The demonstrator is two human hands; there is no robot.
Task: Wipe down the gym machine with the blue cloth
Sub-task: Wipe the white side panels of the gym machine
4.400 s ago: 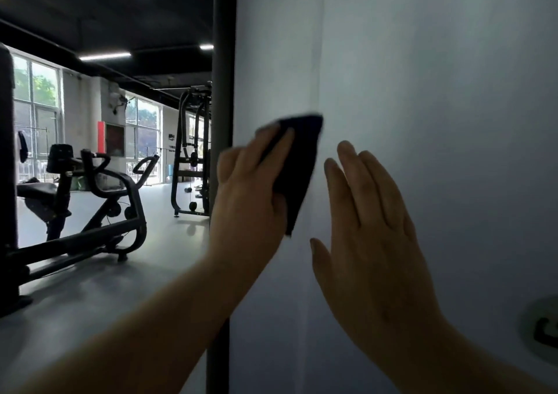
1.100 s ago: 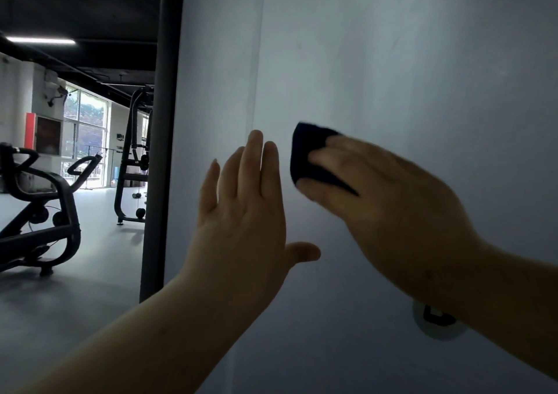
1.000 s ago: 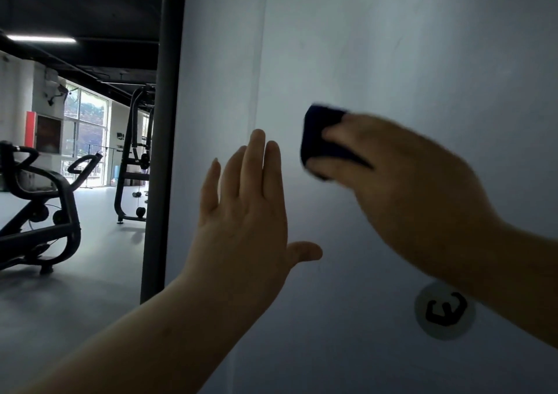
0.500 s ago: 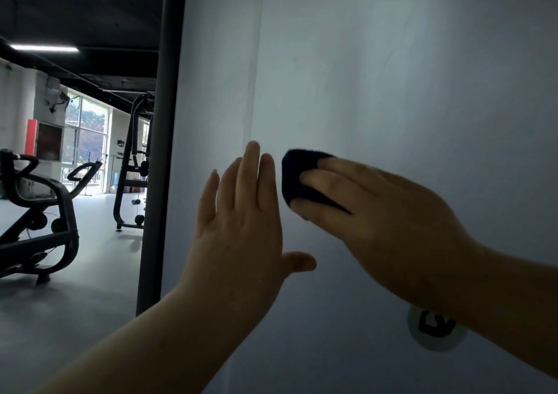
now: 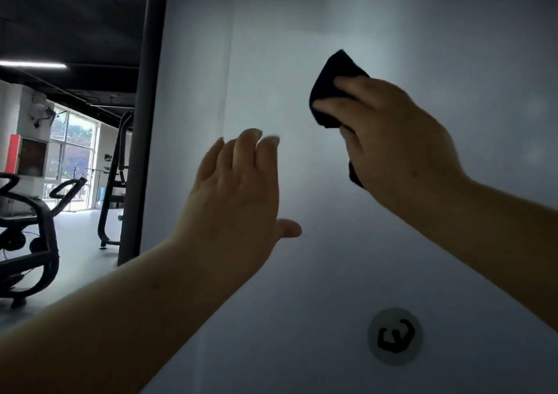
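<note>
Two hands: right (image 5: 392,140) gripping blue cloth (image 5: 330,91) (tip pointing up), left (image 5: 235,194) spread flat.

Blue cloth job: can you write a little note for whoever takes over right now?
Right hand: shut on the blue cloth, pressing it to the pale panel of the gym machine, above the round logo.
Left hand: open and empty, fingers spread toward the panel.
Done: cannot tell how much is wiped; no marks show.
Left: probably the lower panel around the logo and the dark post.

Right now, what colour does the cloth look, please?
Very dark blue, nearly black, the cloth in the head view.
</note>
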